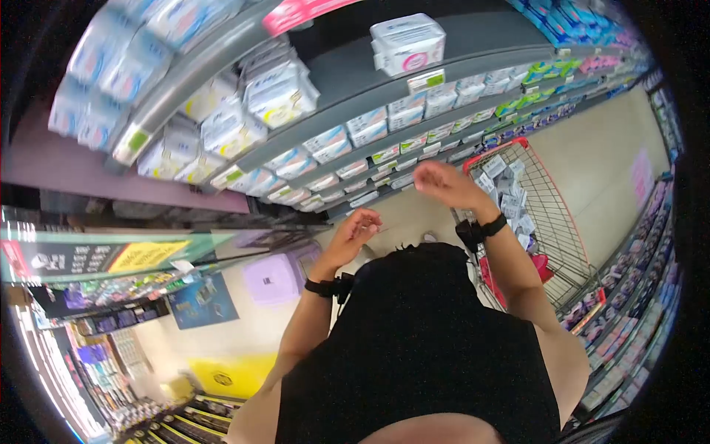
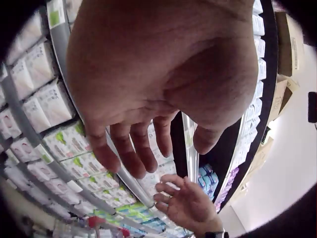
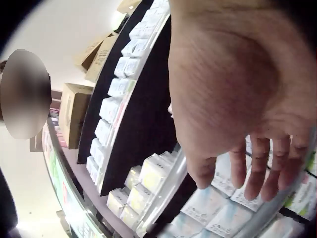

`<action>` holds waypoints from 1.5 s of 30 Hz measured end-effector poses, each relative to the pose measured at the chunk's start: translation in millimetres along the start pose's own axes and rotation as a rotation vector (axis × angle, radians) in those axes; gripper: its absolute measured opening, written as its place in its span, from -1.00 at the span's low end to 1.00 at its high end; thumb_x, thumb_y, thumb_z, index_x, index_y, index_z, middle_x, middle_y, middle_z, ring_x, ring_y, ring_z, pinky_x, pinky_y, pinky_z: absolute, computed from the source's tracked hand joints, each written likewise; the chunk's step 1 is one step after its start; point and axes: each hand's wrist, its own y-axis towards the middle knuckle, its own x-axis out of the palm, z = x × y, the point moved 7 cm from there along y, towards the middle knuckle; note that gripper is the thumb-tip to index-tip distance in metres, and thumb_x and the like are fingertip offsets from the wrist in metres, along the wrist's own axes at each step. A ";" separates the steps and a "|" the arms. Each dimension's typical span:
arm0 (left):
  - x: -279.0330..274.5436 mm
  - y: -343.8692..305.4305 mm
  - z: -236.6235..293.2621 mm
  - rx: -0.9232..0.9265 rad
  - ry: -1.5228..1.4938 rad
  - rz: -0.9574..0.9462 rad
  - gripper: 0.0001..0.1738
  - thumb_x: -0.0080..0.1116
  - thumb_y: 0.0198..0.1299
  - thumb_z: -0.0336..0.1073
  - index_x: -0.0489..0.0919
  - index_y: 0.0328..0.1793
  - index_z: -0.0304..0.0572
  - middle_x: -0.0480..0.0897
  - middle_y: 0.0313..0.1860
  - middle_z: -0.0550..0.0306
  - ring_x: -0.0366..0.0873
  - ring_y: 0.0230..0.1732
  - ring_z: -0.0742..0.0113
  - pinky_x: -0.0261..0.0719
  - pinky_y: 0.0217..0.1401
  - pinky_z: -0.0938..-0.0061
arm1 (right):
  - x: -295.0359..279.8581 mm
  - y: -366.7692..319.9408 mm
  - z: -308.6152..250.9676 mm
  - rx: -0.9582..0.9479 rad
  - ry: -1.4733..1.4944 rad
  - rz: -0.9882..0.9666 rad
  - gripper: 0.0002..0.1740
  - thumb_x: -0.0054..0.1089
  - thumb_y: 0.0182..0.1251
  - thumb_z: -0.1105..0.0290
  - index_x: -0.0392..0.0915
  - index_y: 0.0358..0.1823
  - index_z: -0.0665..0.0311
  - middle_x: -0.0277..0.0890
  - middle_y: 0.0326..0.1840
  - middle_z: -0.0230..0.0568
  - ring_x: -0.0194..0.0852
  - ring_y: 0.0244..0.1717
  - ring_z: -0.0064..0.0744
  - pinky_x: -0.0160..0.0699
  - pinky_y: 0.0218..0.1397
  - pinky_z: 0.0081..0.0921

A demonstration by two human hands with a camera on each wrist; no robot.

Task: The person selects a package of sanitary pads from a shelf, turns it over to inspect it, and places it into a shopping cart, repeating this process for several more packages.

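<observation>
Both hands are raised in front of a shelving unit and hold nothing. My left hand (image 1: 355, 238) has its fingers loosely bent; in the left wrist view its palm (image 2: 163, 74) and fingers hang before rows of packs. To the right and a little higher, my right hand (image 1: 447, 186) is likewise relaxed, its fingers (image 3: 257, 171) overlapping blue-white packs (image 3: 205, 202) in the right wrist view. A lone white pack with a pink round mark (image 1: 409, 46) lies on the dark upper shelf (image 1: 336, 52). White packs with yellow marks (image 1: 277, 96) are stacked left of it.
A red-trimmed wire shopping cart (image 1: 551, 192) stands on the right, with several grey-white packs (image 1: 506, 196) inside. Another shelf (image 1: 629, 318) lines the aisle's right side. On the left are a lilac box (image 1: 272, 280) and a glass-edged display (image 1: 111, 255). Cardboard boxes (image 3: 74, 109) sit high up.
</observation>
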 end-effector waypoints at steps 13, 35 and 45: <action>-132.7 -91.4 14.9 0.197 -0.096 0.231 -0.79 0.12 0.45 -0.40 0.50 0.16 -0.18 0.58 -0.03 0.25 0.49 0.10 0.47 0.42 0.23 0.50 | -16.4 219.6 -250.4 -0.380 -0.213 0.236 -0.83 0.21 0.44 0.51 0.65 -0.02 0.39 0.67 -0.13 -0.26 0.55 -0.13 -0.50 0.52 -0.01 -0.53; -225.8 -305.5 -36.9 0.241 -0.230 1.136 -0.91 0.13 0.45 -0.36 0.54 -0.01 -0.16 0.57 -0.29 0.30 0.51 -0.22 0.50 0.46 -0.08 0.57 | -86.6 388.3 -241.7 0.002 -1.557 0.327 -0.63 0.13 0.42 0.15 0.58 0.10 0.21 0.60 0.05 -0.22 0.51 0.05 -0.20 0.45 0.19 -0.23; -212.5 -274.3 -20.7 0.231 -0.096 1.047 -0.92 0.18 0.42 -0.35 0.52 -0.11 -0.14 0.53 -0.31 0.35 0.40 -0.27 0.58 0.38 -0.17 0.63 | -65.6 380.2 -233.0 -0.069 -1.590 0.250 -0.56 0.11 0.42 0.06 0.58 0.15 0.18 0.61 0.11 -0.17 0.53 0.11 -0.15 0.45 0.24 -0.19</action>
